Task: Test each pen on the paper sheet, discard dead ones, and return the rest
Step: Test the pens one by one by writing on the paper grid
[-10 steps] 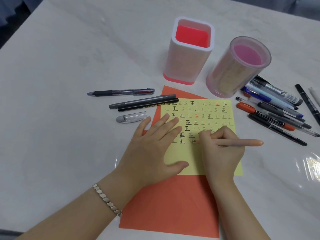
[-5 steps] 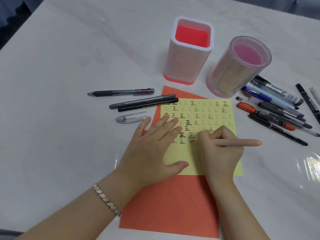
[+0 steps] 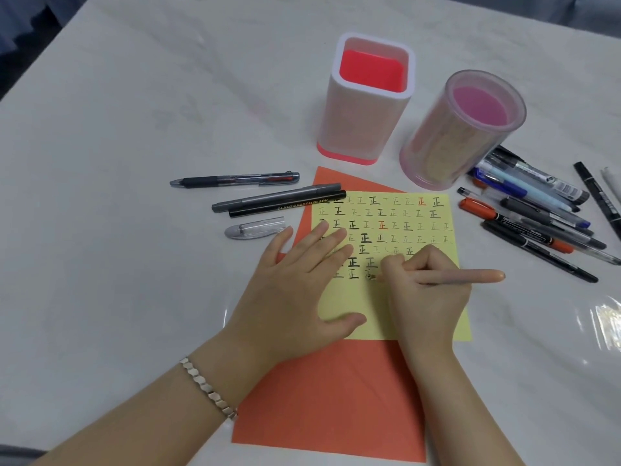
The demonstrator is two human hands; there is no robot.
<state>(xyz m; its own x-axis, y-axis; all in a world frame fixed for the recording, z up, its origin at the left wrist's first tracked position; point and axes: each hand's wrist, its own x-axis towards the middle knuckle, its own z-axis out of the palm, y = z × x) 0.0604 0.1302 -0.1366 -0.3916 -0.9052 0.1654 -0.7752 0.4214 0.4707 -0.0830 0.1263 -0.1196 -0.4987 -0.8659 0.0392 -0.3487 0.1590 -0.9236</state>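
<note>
Set-aside pens [image 3: 279,196]: lay on the table, left of the sheets.
Left hand [image 3: 299,287]: flat, fingers spread, pinned the yellow paper sheet [image 3: 400,227].
Right hand [image 3: 426,290]: fingers closed around a tan pen [image 3: 477,276], tip touching the sheet.
Pen pile [image 3: 537,210]: lay at right.

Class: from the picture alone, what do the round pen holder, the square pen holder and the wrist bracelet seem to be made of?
Round pen holder: clear glossy plastic, probably; you see through its wall.
Square pen holder: opaque white matte plastic, it seems, with a red base.
Bracelet: looks like silvery metal; its faceted links shine.
</note>
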